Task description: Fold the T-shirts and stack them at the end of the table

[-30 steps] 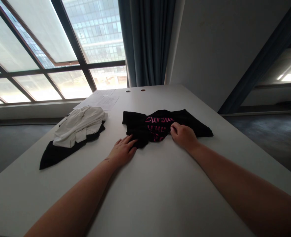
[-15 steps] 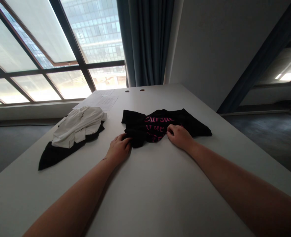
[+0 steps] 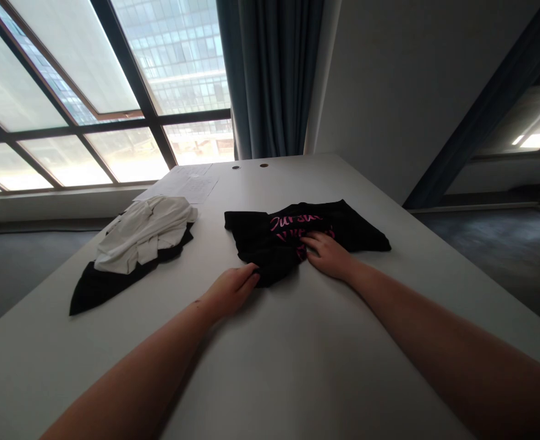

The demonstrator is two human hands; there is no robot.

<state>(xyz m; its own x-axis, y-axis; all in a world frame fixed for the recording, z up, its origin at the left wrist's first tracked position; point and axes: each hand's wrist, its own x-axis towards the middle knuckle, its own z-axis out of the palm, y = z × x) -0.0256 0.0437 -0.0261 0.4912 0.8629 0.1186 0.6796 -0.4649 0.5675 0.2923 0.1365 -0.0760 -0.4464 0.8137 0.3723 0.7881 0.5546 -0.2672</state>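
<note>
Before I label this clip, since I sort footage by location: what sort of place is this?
Probably an office or workroom: a white table with two round holes, papers near its far end, and large windows facing a glass-fronted building.

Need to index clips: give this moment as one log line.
left hand: gripping nearer edge of black fabric garment with pink lettering | right hand: touching garment's lettering | at left: crumpled white cloth on black cloth

Bright dark-framed windows [image 3: 192, 61] and a blue curtain [image 3: 272, 79] stand beyond a white table [image 3: 288, 342].
</note>
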